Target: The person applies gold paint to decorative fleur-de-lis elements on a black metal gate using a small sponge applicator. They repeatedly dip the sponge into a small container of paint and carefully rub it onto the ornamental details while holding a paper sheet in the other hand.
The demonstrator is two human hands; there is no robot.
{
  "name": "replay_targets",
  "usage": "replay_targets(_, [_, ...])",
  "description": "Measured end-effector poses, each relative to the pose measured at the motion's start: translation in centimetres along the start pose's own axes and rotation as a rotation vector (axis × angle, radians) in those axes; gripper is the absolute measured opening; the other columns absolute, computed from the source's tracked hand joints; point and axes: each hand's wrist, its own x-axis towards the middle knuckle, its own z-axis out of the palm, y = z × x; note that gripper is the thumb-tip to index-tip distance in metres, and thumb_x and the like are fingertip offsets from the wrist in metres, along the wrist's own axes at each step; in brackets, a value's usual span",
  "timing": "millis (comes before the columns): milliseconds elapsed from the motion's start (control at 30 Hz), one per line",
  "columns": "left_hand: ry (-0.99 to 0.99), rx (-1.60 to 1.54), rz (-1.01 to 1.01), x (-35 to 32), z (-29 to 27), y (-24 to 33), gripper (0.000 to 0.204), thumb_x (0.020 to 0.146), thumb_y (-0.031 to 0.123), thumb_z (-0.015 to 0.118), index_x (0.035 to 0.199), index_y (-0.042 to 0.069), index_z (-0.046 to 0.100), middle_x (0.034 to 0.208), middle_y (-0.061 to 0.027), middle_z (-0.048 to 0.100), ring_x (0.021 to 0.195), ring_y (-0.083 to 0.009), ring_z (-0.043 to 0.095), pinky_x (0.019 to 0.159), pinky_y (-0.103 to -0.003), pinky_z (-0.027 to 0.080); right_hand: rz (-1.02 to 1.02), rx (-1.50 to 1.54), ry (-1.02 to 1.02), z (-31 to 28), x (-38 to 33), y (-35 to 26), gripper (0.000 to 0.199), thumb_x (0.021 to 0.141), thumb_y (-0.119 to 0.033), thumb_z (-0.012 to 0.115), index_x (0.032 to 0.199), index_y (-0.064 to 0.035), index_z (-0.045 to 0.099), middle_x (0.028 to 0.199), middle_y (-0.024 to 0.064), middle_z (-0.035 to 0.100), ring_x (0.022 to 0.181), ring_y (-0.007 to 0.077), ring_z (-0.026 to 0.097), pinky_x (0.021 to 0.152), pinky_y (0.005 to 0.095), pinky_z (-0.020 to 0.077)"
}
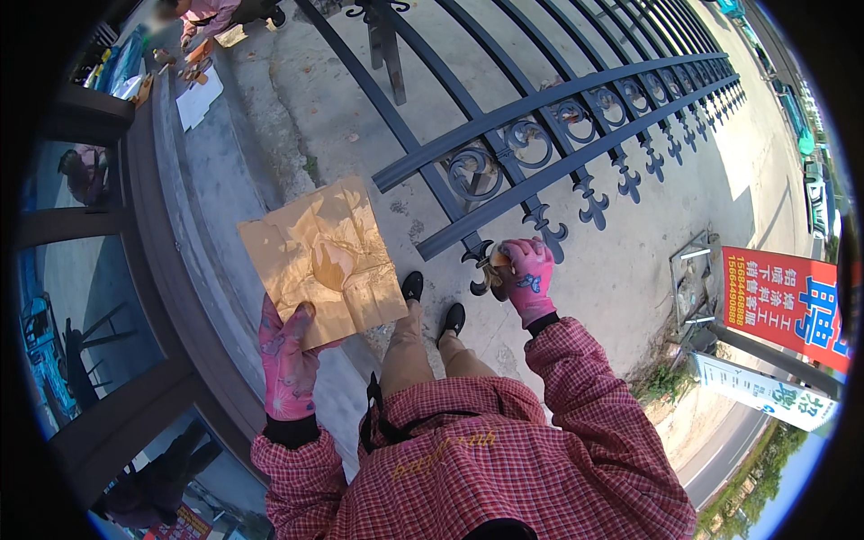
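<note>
My left hand (290, 360), in a pink patterned glove, holds a creased sheet of brown cardboard (364, 301) by its near edge, thumb on top. A glossy brownish smear (333, 263) lies in the middle of the sheet. At the near corner of a dark grey metal fence panel (504, 211), my right hand (529, 274), gloved likewise, is closed on a small tan-orange piece (500, 258), mostly covered by the fingers. It is pressed against or right beside a fleur-de-lis finial (479, 288), which has a golden tint.
Several similar finials (591, 207) run along the panel toward the far right. Another person (211, 13) crouches at the upper left, near a white sheet (200, 99) on a concrete ledge. Glass doors (99, 297) stand left; a red sign (783, 301) and metal frame (693, 279) are right.
</note>
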Motion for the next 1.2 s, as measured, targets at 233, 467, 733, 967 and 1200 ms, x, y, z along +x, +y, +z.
replay_targets(233, [-0.016,-0.038,0.015,0.0,0.0,0.0,0.06,0.088,0.013,0.057,0.142,0.007,0.033,0.118,-0.0122,0.059,0.091,-0.0236,0.068,0.061,-0.032,0.063,-0.012,0.039,0.006,0.7,0.6,1.2,0.034,0.059,-0.013,0.073,0.091,-0.0137,0.063,0.098,0.0026,0.065,0.096,0.0281,0.057,0.088,0.044,0.0423])
replay_targets(467, [-0.018,-0.029,0.011,0.0,-0.3,-0.1,0.061,0.088,0.013,0.057,0.143,0.007,0.032,0.118,-0.012,0.059,0.092,-0.0239,0.068,0.061,-0.033,0.063,0.027,0.049,-0.025,0.5,1.1,0.9,0.037,0.059,-0.014,0.074,0.095,-0.0125,0.063,0.099,0.0041,0.065,0.1,0.0292,0.056,0.089,0.0431,0.0404])
replay_targets(733, [-0.018,-0.014,-0.003,0.3,-0.6,-0.1,0.061,0.088,0.012,0.056,0.143,0.007,0.031,0.119,-0.0124,0.058,0.092,-0.0246,0.068,0.061,-0.033,0.063,0.125,0.053,-0.048,0.6,1.5,1.2,0.043,0.058,-0.014,0.077,0.098,-0.0139,0.063,0.099,0.0032,0.064,0.103,0.0281,0.055,0.091,0.0428,0.0396])
replay_targets(967, [0.018,-0.014,-0.009,0.1,-0.4,0.1,0.059,0.089,0.013,0.056,0.143,0.006,0.032,0.118,-0.0128,0.058,0.093,-0.0246,0.067,0.062,-0.033,0.063,0.114,0.025,-0.025,0.1,0.7,-0.1,0.037,0.057,-0.015,0.077,0.092,-0.0142,0.063,0.093,0.0028,0.066,0.095,0.0269,0.057,0.093,0.0443,0.0392])
replay_targets(1200, [-0.02,0.011,0.004,0.2,0.1,0.1,0.062,0.088,0.018,0.058,0.142,0.006,0.031,0.118,-0.0119,0.058,0.092,-0.0234,0.067,0.062,-0.032,0.062,-0.078,0.033,-0.11,1.9,-1.0,-5.3,0.038,0.057,-0.017,0.078,0.091,-0.014,0.062,0.094,0.0011,0.066,0.099,0.029,0.058,0.094,0.0453,0.0417])
